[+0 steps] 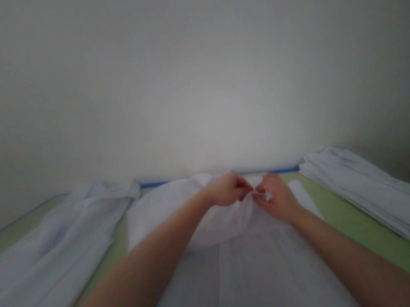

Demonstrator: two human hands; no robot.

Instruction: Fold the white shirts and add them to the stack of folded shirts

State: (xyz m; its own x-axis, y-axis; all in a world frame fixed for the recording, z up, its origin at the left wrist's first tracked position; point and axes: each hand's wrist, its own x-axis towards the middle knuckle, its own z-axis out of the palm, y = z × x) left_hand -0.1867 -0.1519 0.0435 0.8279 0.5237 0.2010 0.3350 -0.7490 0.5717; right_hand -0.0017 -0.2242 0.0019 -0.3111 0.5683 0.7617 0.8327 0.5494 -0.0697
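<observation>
A white garment (pixel 241 268) lies spread flat on the green table (pixel 350 215) in front of me, its upper end towards the wall. Both my arms reach out over it. My left hand (pixel 228 189) and my right hand (pixel 277 197) meet at the garment's far end, fingers pinched together on the white fabric near what looks like the collar. The picture is blurred, so the exact spot they pinch is hard to make out.
A loose white garment (pixel 49 252) lies along the left side of the table. A neat stack of folded white cloth (pixel 374 192) sits at the right. A blue strip (pixel 156 184) runs along the table's far edge below a plain wall.
</observation>
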